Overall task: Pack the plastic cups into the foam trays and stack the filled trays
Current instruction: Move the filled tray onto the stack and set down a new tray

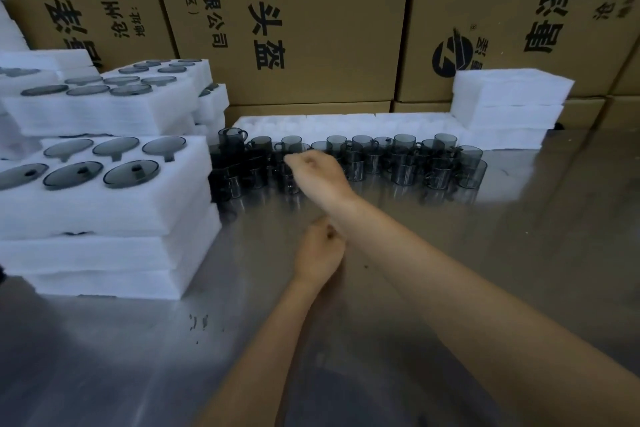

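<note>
Plastic cups: smoky grey, see-through, each with a small side handle, massed upright in a long cluster across the middle of the frame on a shiny metal table. Some appear stacked one in another; the darker left end of the cluster is too murky to count. Foam trays, filled: white, stacked at left of frame, the top one showing six round pockets, each holding a grey disc-like item seen from above; whether these are cups cannot be told. Further filled trays sit behind, upper left, partly cut by the frame edge. Low foam tray: lies just behind the cups, its pockets washed out by glare. Plain foam stack: right of centre, no pockets visible. Cardboard boxes: printed, walling the background. Right hand: reaches across to the cups at centre, fingers curled, motion-blurred; whether it grips a cup cannot be told. Left hand: below it over bare table, fingers loosely curled, holding nothing visible. Both forearms enter from the lower right.
</note>
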The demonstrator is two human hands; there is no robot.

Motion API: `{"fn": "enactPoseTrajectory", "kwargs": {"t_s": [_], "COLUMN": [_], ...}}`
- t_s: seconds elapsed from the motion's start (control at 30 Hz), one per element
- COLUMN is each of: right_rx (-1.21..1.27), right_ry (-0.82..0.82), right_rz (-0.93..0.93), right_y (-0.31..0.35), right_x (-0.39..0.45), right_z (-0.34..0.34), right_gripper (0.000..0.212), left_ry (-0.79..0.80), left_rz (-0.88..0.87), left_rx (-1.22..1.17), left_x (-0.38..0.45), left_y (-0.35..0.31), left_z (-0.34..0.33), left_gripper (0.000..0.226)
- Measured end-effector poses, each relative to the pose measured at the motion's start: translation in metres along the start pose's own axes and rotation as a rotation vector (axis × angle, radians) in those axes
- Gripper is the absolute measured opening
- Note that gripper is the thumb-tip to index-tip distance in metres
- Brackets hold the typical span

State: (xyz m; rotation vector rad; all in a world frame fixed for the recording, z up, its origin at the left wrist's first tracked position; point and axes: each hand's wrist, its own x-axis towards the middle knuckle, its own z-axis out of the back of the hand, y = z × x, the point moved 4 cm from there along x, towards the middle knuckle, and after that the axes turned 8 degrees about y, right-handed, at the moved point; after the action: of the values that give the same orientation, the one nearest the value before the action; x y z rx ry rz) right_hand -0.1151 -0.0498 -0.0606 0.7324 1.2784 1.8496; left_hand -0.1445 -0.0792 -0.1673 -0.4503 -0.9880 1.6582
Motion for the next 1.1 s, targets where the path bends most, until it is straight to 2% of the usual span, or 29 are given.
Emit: {"fn": "enactPoseTrajectory", "kwargs": {"t_s": [0.07, 0.17, 0.23, 0.37, 0.43, 0.53, 0.6, 0.67, 0.8, 0.93, 1.03, 1.1], "right_rx": [-0.065, -0.154, -0.204, -0.246, -0.268, -0.329, -0.401, -0.501, -0.725, -0.909, -1.015, -1.033], "right_ry": [-0.091, -0.109, -0.096, -0.135, -0.209, -0.359, -0.416, -0.46, -0.5, -0.469, -0.378, -0.377], "right_rz": [-0.04, -0.088, -0.111, -0.142, -0.147, -0.12, -0.104, -0.081, -0.135, -0.206, -0.215, -0.227], "right_y": [-0.025, -0.061, -0.081, -0.104, -0.107, -0.104, -0.102, -0.102, -0.108, -0.123, -0.128, -0.128], "right_x": [-0.002, -0.004, -0.003, 0.01, 0.021, 0.042, 0.061, 0.084, 0.131, 0.17, 0.197, 0.211], "right_z": [0.036, 0.077, 0.098, 0.143, 0.174, 0.232, 0.274, 0.317, 0.382, 0.409, 0.414, 0.422], "right_gripper": [0.024, 0.017, 0.011, 0.016, 0.021, 0.028, 0.036, 0.042, 0.053, 0.068, 0.079, 0.079], "left_ry": [0.042, 0.125, 0.155, 0.207, 0.256, 0.331, 0.313, 0.226, 0.095, 0.016, 0.009, 0.03], "left_rz": [-0.133, -0.285, -0.315, -0.213, -0.203, -0.283, -0.341, -0.375, -0.349, -0.238, -0.218, -0.216], "left_rx": [0.14, 0.499, 0.515, 0.485, 0.509, 0.507, 0.52, 0.534, 0.588, 0.715, 0.736, 0.717], "left_x": [-0.003, -0.005, 0.003, 0.038, 0.056, 0.083, 0.103, 0.122, 0.149, 0.166, 0.172, 0.174], "left_y": [-0.01, -0.023, -0.029, -0.045, -0.055, -0.071, -0.074, -0.077, -0.081, -0.077, -0.073, -0.071], "left_z": [-0.011, -0.037, -0.048, -0.075, -0.096, -0.125, -0.135, -0.14, -0.148, -0.153, -0.156, -0.158], "left_gripper": [0.014, 0.029, 0.033, 0.031, 0.033, 0.032, 0.03, 0.028, 0.026, 0.037, 0.044, 0.044]}}
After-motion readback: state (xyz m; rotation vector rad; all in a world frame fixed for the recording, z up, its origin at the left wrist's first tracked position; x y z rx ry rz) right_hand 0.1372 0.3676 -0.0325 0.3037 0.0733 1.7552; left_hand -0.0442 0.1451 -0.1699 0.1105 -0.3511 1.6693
